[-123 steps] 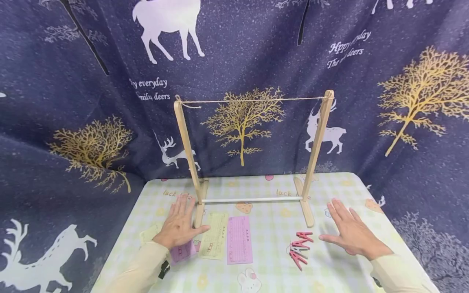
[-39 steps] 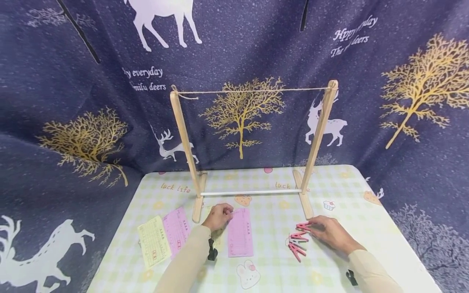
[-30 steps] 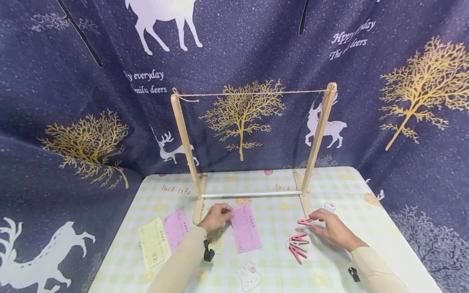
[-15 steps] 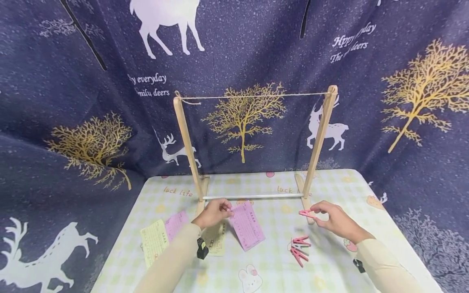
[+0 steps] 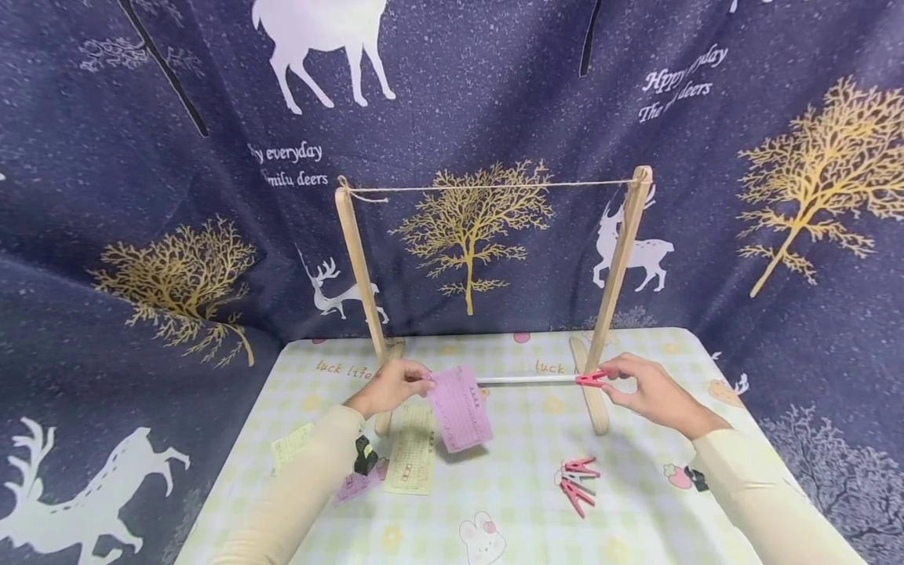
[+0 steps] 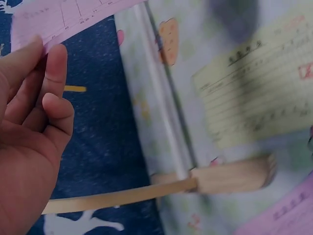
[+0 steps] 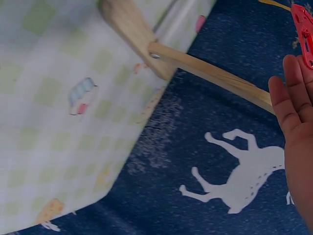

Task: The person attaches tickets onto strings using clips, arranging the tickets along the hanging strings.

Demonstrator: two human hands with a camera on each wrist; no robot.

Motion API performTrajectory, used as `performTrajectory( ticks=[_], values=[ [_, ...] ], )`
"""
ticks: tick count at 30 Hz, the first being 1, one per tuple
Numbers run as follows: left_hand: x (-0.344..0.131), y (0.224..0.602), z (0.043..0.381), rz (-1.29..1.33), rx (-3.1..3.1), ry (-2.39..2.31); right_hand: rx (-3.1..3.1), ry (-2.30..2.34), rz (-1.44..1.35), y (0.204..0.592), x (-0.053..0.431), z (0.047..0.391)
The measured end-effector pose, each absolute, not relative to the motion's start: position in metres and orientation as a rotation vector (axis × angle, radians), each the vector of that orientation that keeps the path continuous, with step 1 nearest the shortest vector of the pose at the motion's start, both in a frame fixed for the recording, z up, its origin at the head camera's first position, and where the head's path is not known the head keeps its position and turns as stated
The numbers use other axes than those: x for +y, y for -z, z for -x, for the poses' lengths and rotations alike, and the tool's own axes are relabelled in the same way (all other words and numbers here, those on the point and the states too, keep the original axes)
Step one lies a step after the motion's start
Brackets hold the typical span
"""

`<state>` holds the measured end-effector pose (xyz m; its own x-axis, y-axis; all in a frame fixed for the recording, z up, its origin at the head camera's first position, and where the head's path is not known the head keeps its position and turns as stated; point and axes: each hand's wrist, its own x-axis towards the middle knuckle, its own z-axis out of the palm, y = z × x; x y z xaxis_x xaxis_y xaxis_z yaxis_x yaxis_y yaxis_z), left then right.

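Observation:
In the head view my left hand pinches a printed pink paper slip by its upper left corner, lifted off the table and tilted. The left wrist view shows thumb and fingertip meeting on the slip's edge. My right hand pinches a red clothespin in front of the stand's right post. In the right wrist view that clothespin is partly cut off at the frame edge. A wooden stand rises behind both hands, with a string tied between its post tops.
Several clothespins, red and one greyish, lie at the table's right. A yellow slip lies under the left hand's side. Another yellow slip and a pink one are partly hidden by the left sleeve. A white rod joins the posts low down.
My left hand went from lying flat to pinching the pink slip and raised it off the table. My right hand picked one red clothespin from the pile and lifted it toward the right post.

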<state>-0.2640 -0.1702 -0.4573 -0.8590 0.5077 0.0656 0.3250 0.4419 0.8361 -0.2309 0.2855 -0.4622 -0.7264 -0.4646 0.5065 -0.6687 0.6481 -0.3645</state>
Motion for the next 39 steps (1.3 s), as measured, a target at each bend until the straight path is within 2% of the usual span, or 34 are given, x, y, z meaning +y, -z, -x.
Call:
performTrajectory(
  ticks=[15,28,39],
  values=[
    [-0.185,0.412,0.277,-0.739,2.642,-1.323,-2.447,-0.822,-0.929,0.419,0.266,0.251],
    [-0.199,0.363,0.288,-0.681,2.772,-1.392,-2.345,-0.875,-0.991,0.365,0.249,0.277],
    [-0.207,0.335,0.294,-0.781,2.884,-1.394,-2.421,-0.932,-0.972,0.32,0.224,0.291]
  ],
)
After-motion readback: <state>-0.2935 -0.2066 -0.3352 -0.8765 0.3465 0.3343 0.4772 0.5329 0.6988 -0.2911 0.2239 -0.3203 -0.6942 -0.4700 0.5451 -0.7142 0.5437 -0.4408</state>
